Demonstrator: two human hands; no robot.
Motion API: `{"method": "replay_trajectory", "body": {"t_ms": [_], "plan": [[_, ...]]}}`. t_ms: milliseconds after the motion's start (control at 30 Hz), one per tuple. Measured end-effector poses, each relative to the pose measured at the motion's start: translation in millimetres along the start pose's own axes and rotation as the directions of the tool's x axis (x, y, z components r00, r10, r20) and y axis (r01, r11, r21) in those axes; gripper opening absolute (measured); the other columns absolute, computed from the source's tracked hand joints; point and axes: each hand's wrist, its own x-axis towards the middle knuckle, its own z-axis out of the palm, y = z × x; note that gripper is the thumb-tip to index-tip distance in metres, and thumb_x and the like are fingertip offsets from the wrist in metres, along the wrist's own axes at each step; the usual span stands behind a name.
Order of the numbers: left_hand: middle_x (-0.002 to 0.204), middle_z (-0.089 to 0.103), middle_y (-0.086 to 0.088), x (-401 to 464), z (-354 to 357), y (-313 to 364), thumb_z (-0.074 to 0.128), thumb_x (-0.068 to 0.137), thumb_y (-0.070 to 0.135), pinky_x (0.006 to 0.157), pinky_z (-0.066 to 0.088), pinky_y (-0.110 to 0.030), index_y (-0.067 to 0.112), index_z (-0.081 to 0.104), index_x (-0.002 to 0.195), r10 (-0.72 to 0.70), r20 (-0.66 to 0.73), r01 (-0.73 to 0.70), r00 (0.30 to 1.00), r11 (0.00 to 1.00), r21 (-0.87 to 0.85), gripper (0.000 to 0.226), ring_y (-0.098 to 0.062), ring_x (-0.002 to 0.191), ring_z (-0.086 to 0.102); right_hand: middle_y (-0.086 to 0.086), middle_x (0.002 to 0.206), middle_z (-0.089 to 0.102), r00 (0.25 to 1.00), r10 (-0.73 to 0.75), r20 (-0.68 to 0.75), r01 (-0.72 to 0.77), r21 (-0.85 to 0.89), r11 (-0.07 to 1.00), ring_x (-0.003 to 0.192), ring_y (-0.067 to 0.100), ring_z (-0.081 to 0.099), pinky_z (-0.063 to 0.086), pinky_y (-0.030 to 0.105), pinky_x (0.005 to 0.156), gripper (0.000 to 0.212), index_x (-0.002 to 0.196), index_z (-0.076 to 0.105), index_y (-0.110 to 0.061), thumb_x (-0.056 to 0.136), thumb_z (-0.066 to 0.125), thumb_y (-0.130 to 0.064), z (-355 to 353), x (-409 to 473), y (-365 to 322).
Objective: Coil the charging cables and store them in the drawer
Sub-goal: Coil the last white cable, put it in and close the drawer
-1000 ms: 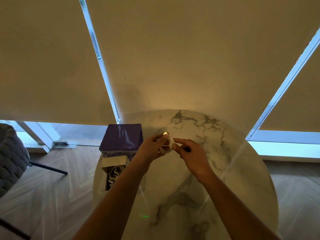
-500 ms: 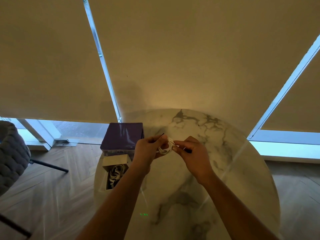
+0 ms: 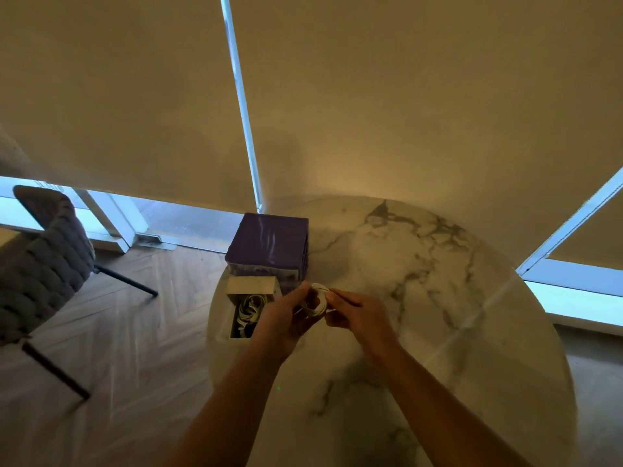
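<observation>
Cable (image 3: pixel 317 301), white and wound into a small ring, was held above the desk (image 3: pixel 421 298), just right of the open drawer (image 3: pixel 244 313). The left hand (image 3: pixel 286 318) gripped the ring, fingers curled round its near side, while the right hand (image 3: pixel 360 318) pinched what looked like a loose end at the ring's right edge. The step in hand seemed to be the last of the coiling: tucking or wrapping the tail so the loops would hold. The next move would likely call for keeping the ring pinched tight while carrying it left, then lowering it into the drawer, where other white cables (image 3: pixel 247 310) already lay.

The coil had no clear long axis; its opening seemed to face roughly up toward the camera, though the fingers hid much of it. The drawer stuck out toward the person from the foot of a purple box (image 3: pixel 268 242), which stood behind it at the desk's left edge.
</observation>
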Motion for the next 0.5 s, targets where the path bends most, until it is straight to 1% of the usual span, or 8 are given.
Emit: {"method": "replay_trajectory", "body": {"t_ms": [67, 167, 267, 333, 367, 433, 467, 500], "plan": [[0.104, 0.071, -0.017, 3, -18, -4, 0.062, 0.091, 0.022, 0.073, 0.057, -0.033, 0.001, 0.067, 0.106, -0.002, -0.039, 0.003, 0.999, 0.999, 0.047, 0.027, -0.029, 0.098, 0.067, 0.009, 0.085, 0.073, 0.998, 0.060, 0.027, -0.060, -0.014, 0.998, 0.069, 0.017, 0.068, 0.059, 0.026, 0.067, 0.024, 0.109, 0.069, -0.004, 0.088, 0.065, -0.015, 10, 4, 11], [0.101, 0.072, -0.009, 5, -41, -9, 0.061, 0.092, 0.030, 0.071, 0.055, -0.030, 0.009, 0.069, 0.104, 0.073, -0.109, -0.046, 0.991, 0.971, 0.235, 0.026, -0.024, 0.098, 0.067, 0.005, 0.079, 0.071, 0.991, 0.123, 0.057, -0.121, -0.041, 0.992, 0.062, 0.013, 0.067, 0.058, 0.023, 0.063, 0.024, 0.108, 0.069, -0.004, 0.088, 0.066, -0.016, 24, 10, 27], [0.097, 0.071, -0.006, 9, -62, -11, 0.055, 0.094, 0.035, 0.073, 0.053, -0.028, 0.016, 0.068, 0.098, 0.140, -0.155, -0.075, 0.978, 0.928, 0.364, 0.023, -0.019, 0.093, 0.066, 0.013, 0.088, 0.071, 0.981, 0.181, 0.070, -0.173, -0.099, 0.980, 0.061, 0.014, 0.063, 0.055, 0.021, 0.059, 0.025, 0.110, 0.068, -0.003, 0.088, 0.065, -0.016, 38, 19, 40], [0.094, 0.071, -0.005, 15, -79, -13, 0.050, 0.097, 0.035, 0.076, 0.055, -0.034, 0.020, 0.067, 0.094, 0.250, -0.186, -0.120, 0.950, 0.844, 0.522, 0.023, -0.017, 0.087, 0.066, 0.016, 0.097, 0.071, 0.977, 0.199, 0.076, -0.185, -0.164, 0.969, 0.065, 0.015, 0.062, 0.055, 0.022, 0.061, 0.026, 0.111, 0.067, -0.004, 0.089, 0.065, -0.017, 45, 25, 47], [0.095, 0.071, -0.004, 18, -87, -13, 0.049, 0.098, 0.034, 0.075, 0.056, -0.035, 0.020, 0.068, 0.099, 0.317, -0.192, -0.139, 0.929, 0.778, 0.613, 0.024, -0.016, 0.086, 0.066, 0.015, 0.098, 0.071, 0.974, 0.210, 0.082, -0.192, -0.187, 0.963, 0.065, 0.014, 0.062, 0.054, 0.022, 0.061, 0.026, 0.112, 0.067, -0.005, 0.089, 0.065, -0.018, 49, 29, 50], [0.106, 0.068, -0.001, 23, -103, -14, 0.049, 0.098, 0.028, 0.064, 0.049, -0.024, 0.017, 0.064, 0.115, 0.432, -0.206, -0.139, 0.878, 0.642, 0.754, 0.026, -0.012, 0.088, 0.061, 0.014, 0.098, 0.072, 0.967, 0.236, 0.093, -0.212, -0.217, 0.953, 0.062, 0.014, 0.060, 0.052, 0.021, 0.057, 0.027, 0.112, 0.068, -0.005, 0.089, 0.065, -0.019, 57, 36, 55], [0.109, 0.064, 0.001, 26, -109, -13, 0.050, 0.098, 0.025, 0.062, 0.042, -0.019, 0.018, 0.062, 0.120, 0.469, -0.218, -0.120, 0.856, 0.589, 0.800, 0.026, -0.010, 0.089, 0.057, 0.015, 0.099, 0.072, 0.964, 0.246, 0.097, -0.217, -0.240, 0.946, 0.062, 0.014, 0.060, 0.051, 0.021, 0.055, 0.026, 0.110, 0.068, -0.005, 0.090, 0.064, -0.019, 61, 39, 56], [0.111, 0.062, 0.001, 30, -117, -14, 0.052, 0.097, 0.024, 0.064, 0.041, -0.019, 0.019, 0.061, 0.121, 0.497, -0.221, -0.100, 0.839, 0.540, 0.835, 0.026, -0.011, 0.091, 0.055, 0.016, 0.100, 0.072, 0.962, 0.254, 0.099, -0.221, -0.264, 0.939, 0.062, 0.014, 0.059, 0.050, 0.021, 0.055, 0.024, 0.108, 0.069, -0.005, 0.090, 0.064, -0.020, 65, 42, 56]]}}
